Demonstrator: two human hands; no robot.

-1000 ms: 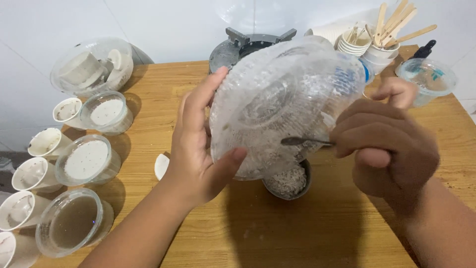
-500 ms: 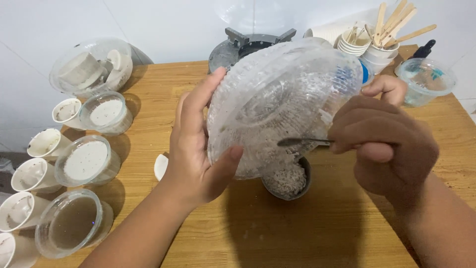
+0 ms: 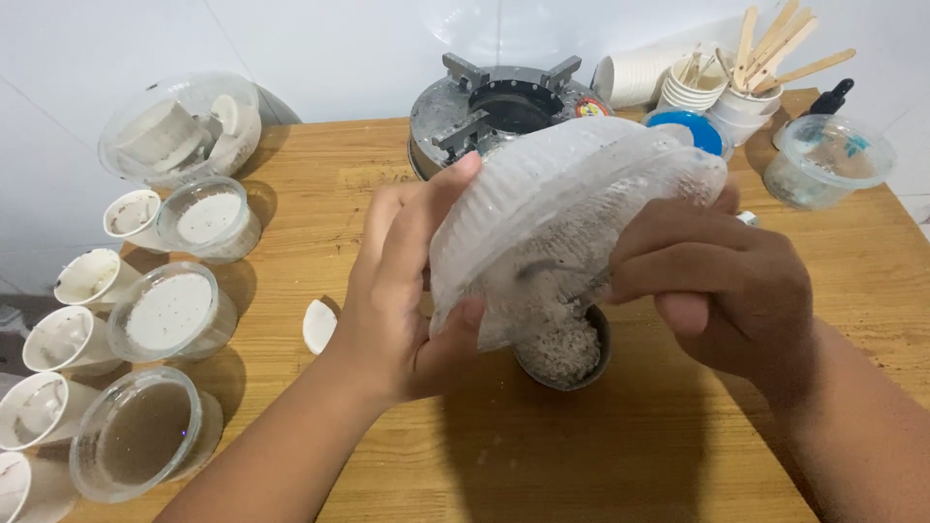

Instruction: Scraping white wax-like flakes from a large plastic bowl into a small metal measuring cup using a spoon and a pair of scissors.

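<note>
Wooden bench (image 3: 601, 455) fills the bottom of my feed, bare grain closest to me. Just past that, a small dark bowl (image 3: 572, 353) sits on it with greyish grainy stuff inside. Right above the bowl, I've got a crinkly clear plastic container (image 3: 552, 223) tipped over, grains clinging to the inside and spilling down toward the bowl. My left hand (image 3: 407, 291) grips its left edge, fingers (image 3: 441, 208) spread up along the ribbed wall, thumb pressed under the low rim. My right hand (image 3: 727, 286) is curled at the other side, fingers pinching a thin dark tool (image 3: 557, 271) that pokes into the container; can't tell what kind of tool.

Off to the left there's a row of little white cups (image 3: 87, 281) and clear lidded tubs (image 3: 170, 315), some with white powder, one with brownish stuff (image 3: 140, 436). A white scoop (image 3: 320, 324) lies near my left wrist.

Further back: a round metal burner ring (image 3: 499, 107), a blue lid (image 3: 688, 131), paper cups holding wooden sticks (image 3: 765, 63), and a clear tub (image 3: 828, 160) on the far right.
</note>
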